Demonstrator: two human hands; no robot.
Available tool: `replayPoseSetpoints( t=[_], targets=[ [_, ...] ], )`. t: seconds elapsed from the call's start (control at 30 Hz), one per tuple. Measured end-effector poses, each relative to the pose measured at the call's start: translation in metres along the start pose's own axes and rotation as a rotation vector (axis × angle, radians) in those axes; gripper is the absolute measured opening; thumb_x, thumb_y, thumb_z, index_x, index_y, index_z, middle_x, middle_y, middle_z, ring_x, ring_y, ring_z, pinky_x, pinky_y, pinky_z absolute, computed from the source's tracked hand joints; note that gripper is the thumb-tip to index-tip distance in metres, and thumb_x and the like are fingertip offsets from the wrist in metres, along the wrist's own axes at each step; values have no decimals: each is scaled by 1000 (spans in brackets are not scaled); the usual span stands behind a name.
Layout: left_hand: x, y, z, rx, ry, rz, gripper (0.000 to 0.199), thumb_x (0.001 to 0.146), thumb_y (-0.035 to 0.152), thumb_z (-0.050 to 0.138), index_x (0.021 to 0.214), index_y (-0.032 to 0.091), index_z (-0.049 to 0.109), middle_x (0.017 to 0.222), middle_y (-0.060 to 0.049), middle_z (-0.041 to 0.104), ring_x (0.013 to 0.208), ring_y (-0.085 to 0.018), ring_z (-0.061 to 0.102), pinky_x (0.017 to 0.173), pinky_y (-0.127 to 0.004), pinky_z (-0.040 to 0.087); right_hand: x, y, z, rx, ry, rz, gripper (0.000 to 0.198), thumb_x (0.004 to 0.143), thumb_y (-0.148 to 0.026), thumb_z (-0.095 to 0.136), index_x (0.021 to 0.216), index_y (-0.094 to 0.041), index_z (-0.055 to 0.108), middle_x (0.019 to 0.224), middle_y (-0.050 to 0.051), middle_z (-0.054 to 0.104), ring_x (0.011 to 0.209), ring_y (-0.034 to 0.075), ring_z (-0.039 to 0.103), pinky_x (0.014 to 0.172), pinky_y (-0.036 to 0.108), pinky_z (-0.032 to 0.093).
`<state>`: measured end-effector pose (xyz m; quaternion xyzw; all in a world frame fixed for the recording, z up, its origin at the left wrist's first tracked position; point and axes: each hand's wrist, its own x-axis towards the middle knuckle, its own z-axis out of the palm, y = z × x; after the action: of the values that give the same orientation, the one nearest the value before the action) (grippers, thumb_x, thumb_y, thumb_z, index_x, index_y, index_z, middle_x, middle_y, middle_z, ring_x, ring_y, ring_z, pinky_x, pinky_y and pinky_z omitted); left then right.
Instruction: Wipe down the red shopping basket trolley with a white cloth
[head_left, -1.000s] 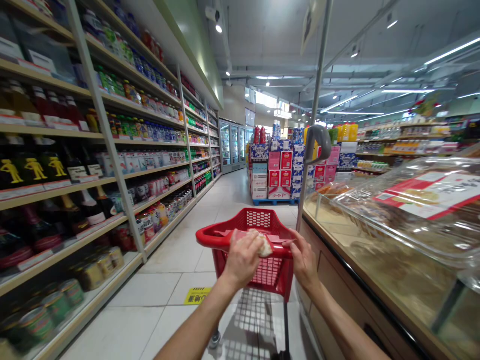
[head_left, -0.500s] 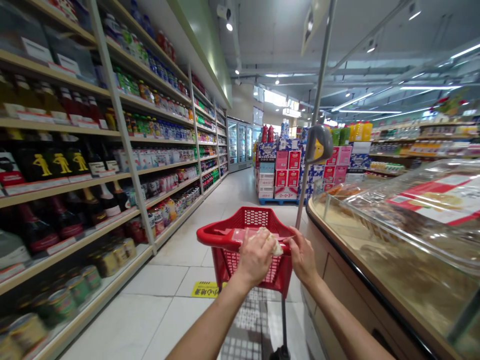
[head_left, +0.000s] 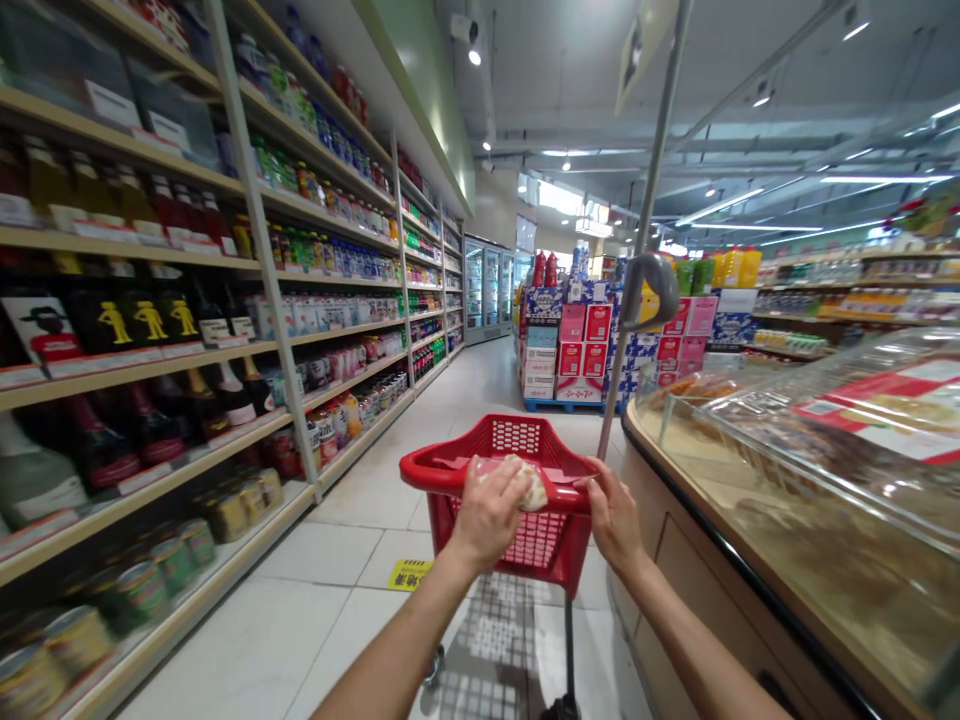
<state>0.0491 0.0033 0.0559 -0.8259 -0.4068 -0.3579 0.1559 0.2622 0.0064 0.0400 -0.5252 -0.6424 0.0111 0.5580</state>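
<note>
A red plastic shopping cart (head_left: 538,545) stands in front of me, its red handle bar (head_left: 439,470) facing my hands. My left hand (head_left: 486,512) is closed over a crumpled whitish cloth (head_left: 535,487) and presses it on the middle of the bar. Part of the cloth is covered by the fingers. At the bar's right end, my right hand (head_left: 616,518) grips the handle with thumb and fingers. Below, a dark cart leg with a wheel (head_left: 561,706) shows on the tiled floor.
Shelves (head_left: 285,345) of bottles and cans run along the left. On the right, a curved counter (head_left: 645,450) carries clear-lidded food trays (head_left: 840,410). A metal pole (head_left: 637,220) rises beside the cart. Stacked drink cartons (head_left: 581,345) stand ahead. A yellow floor sticker (head_left: 409,574) lies left of the cart.
My left hand has slid left along the handle with the cloth. My right hand keeps its hold at the right end. The whole view has shifted slightly.
</note>
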Motion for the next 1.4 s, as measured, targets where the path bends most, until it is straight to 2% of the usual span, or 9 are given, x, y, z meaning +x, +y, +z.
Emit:
replayPoseSetpoints(
  t=[0.2, 0.4, 0.6, 0.73, 0.8, 1.0, 1.13, 1.2, 1.4],
  targets=[
    [-11, -45, -17, 97, 103, -372, 37, 73, 12, 35, 104, 20, 53, 113, -9, 58, 106, -21, 51, 100, -58, 14, 4, 3, -6, 40, 20, 13, 37, 81, -35, 31, 108, -20, 51, 75, 1, 67, 86, 21, 56, 82, 38, 39],
    [8, 5, -3, -65, -51, -55, 40, 71, 12, 40, 106, 26, 52, 123, -3, 52, 114, -17, 45, 105, -50, 10, 3, 6, -8, 43, -2, 6, 37, 81, -36, 34, 110, -20, 50, 82, 2, 67, 87, 21, 56, 82, 38, 39],
    [24, -5, -10, -16, -44, -381, 34, 75, 14, 34, 101, 22, 53, 113, -6, 59, 107, -19, 50, 99, -58, 16, 2, 3, -9, 22, 10, 0, 36, 81, -34, 32, 108, -21, 51, 83, 2, 67, 88, 21, 56, 83, 39, 39],
    [37, 31, 6, -106, -141, -46, 34, 72, 14, 40, 102, 27, 51, 119, -1, 54, 115, -16, 43, 103, -52, 15, 2, 4, -10, 13, 6, -2, 36, 81, -36, 34, 108, -20, 51, 85, 3, 66, 85, 21, 56, 81, 38, 40],
    [35, 33, 8, -114, -147, 2, 35, 72, 14, 41, 104, 28, 51, 121, 0, 53, 115, -16, 42, 104, -52, 12, 2, 6, -12, 28, -2, 1, 37, 81, -36, 34, 109, -19, 50, 84, 4, 66, 85, 21, 57, 80, 38, 41],
    [25, -1, -7, -7, -64, -356, 34, 74, 13, 35, 100, 24, 53, 115, -6, 57, 110, -19, 48, 99, -59, 15, 1, 4, -13, -2, 12, 4, 36, 81, -35, 33, 107, -19, 53, 87, 4, 66, 87, 22, 56, 81, 39, 41],
    [35, 38, 6, -114, -149, 6, 32, 74, 15, 41, 101, 27, 53, 119, -1, 54, 115, -17, 43, 104, -51, 14, 0, 6, -13, 7, 3, -14, 36, 82, -35, 33, 109, -20, 52, 81, 3, 67, 85, 21, 57, 80, 38, 42],
    [33, 41, 7, -116, -140, 60, 33, 74, 16, 42, 103, 28, 52, 121, -1, 53, 115, -16, 43, 105, -51, 11, 1, 8, -14, 24, -12, -15, 36, 82, -35, 32, 110, -20, 50, 77, 2, 67, 85, 21, 58, 79, 37, 43],
    [7, -6, -6, 43, 54, -294, 35, 73, 11, 38, 102, 23, 54, 116, -9, 57, 109, -21, 49, 101, -57, 15, 0, 9, -14, -19, 32, -26, 35, 82, -34, 33, 108, -21, 52, 84, 3, 66, 86, 21, 56, 79, 38, 42]
  ],
)
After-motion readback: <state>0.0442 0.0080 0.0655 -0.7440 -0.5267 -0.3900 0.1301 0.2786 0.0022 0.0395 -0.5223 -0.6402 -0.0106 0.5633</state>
